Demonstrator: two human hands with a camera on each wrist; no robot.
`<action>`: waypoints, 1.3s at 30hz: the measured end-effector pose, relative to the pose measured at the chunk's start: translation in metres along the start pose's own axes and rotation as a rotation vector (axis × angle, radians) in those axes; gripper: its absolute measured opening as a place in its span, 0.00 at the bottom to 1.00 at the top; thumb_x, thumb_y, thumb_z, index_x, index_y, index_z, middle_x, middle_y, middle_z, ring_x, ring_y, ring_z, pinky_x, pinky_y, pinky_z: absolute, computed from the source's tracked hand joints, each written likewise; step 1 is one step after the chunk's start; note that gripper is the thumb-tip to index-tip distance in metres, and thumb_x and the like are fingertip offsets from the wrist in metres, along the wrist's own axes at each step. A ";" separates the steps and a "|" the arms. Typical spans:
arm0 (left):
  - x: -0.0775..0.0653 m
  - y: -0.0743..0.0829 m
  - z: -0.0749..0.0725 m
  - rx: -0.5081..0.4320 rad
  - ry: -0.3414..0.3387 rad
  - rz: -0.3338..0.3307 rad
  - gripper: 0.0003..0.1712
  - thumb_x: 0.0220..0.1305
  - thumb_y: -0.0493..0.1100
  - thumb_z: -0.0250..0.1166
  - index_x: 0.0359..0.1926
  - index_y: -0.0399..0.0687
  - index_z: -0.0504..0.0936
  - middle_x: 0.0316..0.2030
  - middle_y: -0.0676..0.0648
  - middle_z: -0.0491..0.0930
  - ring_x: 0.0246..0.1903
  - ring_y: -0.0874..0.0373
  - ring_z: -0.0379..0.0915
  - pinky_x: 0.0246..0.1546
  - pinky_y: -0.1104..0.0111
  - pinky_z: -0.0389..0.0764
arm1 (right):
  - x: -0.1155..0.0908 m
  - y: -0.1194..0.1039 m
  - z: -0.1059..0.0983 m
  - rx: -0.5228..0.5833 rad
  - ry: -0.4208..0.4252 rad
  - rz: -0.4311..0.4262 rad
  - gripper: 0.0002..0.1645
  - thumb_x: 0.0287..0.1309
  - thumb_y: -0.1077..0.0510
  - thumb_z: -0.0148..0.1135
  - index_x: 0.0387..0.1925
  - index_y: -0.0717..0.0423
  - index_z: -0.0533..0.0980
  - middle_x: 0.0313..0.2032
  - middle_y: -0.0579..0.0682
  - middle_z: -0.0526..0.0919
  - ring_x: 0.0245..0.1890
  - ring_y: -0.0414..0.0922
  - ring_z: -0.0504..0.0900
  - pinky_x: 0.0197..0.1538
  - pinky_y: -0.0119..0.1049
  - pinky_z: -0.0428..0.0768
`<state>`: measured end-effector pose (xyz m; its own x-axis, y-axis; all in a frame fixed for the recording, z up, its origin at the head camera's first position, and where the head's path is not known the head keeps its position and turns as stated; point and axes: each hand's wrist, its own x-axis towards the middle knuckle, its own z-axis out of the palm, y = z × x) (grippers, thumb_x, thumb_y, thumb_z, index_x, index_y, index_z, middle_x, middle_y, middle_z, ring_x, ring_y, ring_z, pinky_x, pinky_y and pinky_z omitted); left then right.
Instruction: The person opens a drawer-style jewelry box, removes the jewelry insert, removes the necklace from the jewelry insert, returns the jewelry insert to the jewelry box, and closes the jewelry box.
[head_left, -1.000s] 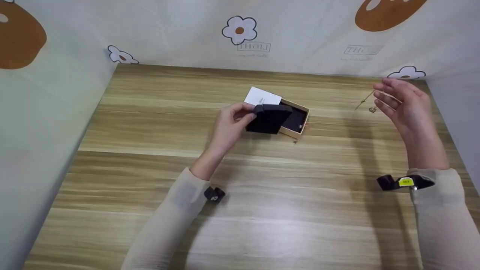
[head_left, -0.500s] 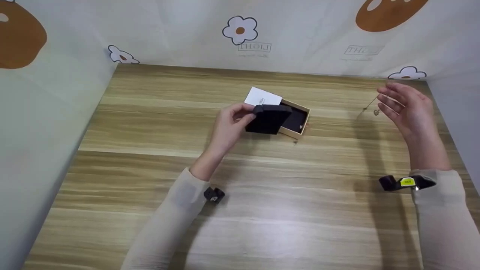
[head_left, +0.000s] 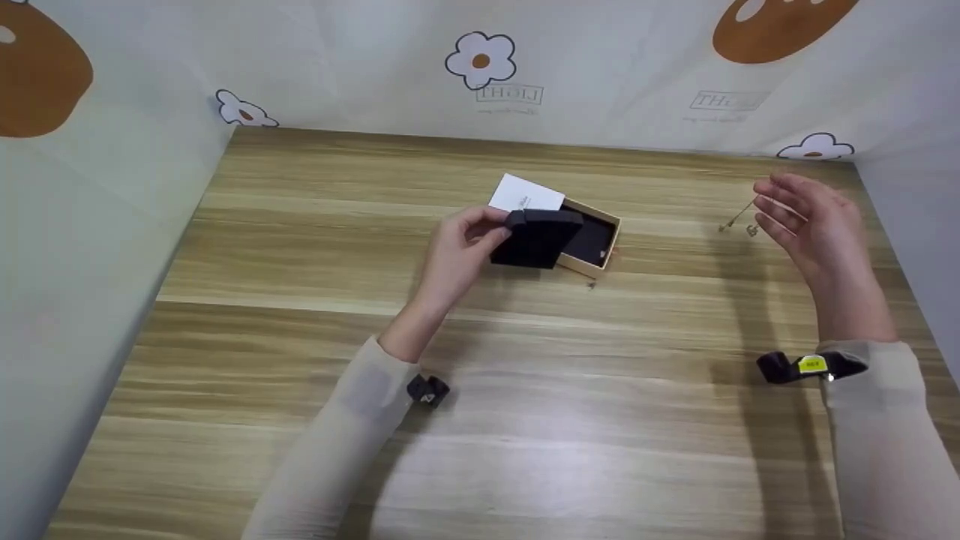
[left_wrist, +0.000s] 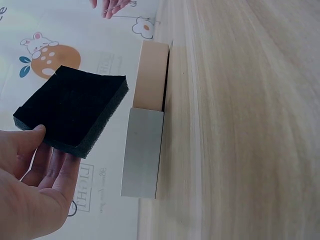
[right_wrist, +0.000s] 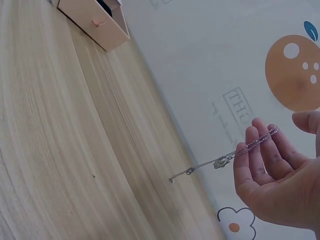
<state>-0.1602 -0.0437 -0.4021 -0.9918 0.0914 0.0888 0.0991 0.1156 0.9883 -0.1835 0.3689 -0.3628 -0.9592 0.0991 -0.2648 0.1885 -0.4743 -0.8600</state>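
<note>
My left hand [head_left: 457,247] pinches a black foam pad [head_left: 536,240] by its near corner, thumb on one face and fingers behind. In the left wrist view the pad [left_wrist: 75,107] is square and thick, tilted, and held off the table. My right hand [head_left: 821,217] is raised at the back right. Across its lightly bent fingers lies a thin chain necklace [right_wrist: 202,164], the thumb standing apart from them. A small pendant [right_wrist: 221,162] and the chain's loose end hang below the fingers.
Behind the pad, a small drawer-style box has a white sleeve [head_left: 527,193] and a tan tray [head_left: 611,244] with a dark lining, partly slid out. A pinkish ribbon loop [right_wrist: 98,23] sits on the tray's end. One tiny metallic piece [head_left: 591,285] lies just in front.
My right hand has dropped slightly, and the necklace hanging from it has swung and sunk with it. My left hand and the foam pad have stayed in place.
</note>
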 end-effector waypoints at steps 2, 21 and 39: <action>0.000 0.000 0.000 -0.001 0.000 0.000 0.09 0.64 0.30 0.65 0.44 0.32 0.84 0.45 0.37 0.86 0.48 0.51 0.84 0.53 0.68 0.84 | 0.000 0.001 -0.001 -0.002 0.001 0.004 0.09 0.66 0.62 0.61 0.43 0.63 0.82 0.37 0.55 0.90 0.36 0.47 0.88 0.42 0.35 0.87; -0.002 -0.001 -0.001 0.009 0.016 0.005 0.08 0.64 0.30 0.65 0.44 0.32 0.84 0.44 0.38 0.86 0.47 0.52 0.85 0.52 0.68 0.84 | 0.004 0.008 -0.009 -0.007 -0.011 0.038 0.09 0.67 0.60 0.61 0.43 0.60 0.83 0.37 0.54 0.90 0.38 0.46 0.89 0.44 0.34 0.87; -0.002 -0.001 -0.002 0.003 0.015 0.000 0.09 0.63 0.29 0.65 0.44 0.31 0.84 0.45 0.36 0.85 0.48 0.50 0.84 0.53 0.67 0.84 | 0.006 0.014 -0.016 0.039 -0.048 0.079 0.10 0.70 0.61 0.56 0.43 0.60 0.82 0.37 0.55 0.90 0.37 0.46 0.89 0.42 0.36 0.88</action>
<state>-0.1586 -0.0455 -0.4026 -0.9929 0.0764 0.0910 0.0996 0.1185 0.9879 -0.1835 0.3773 -0.3835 -0.9508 0.0184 -0.3092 0.2565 -0.5132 -0.8191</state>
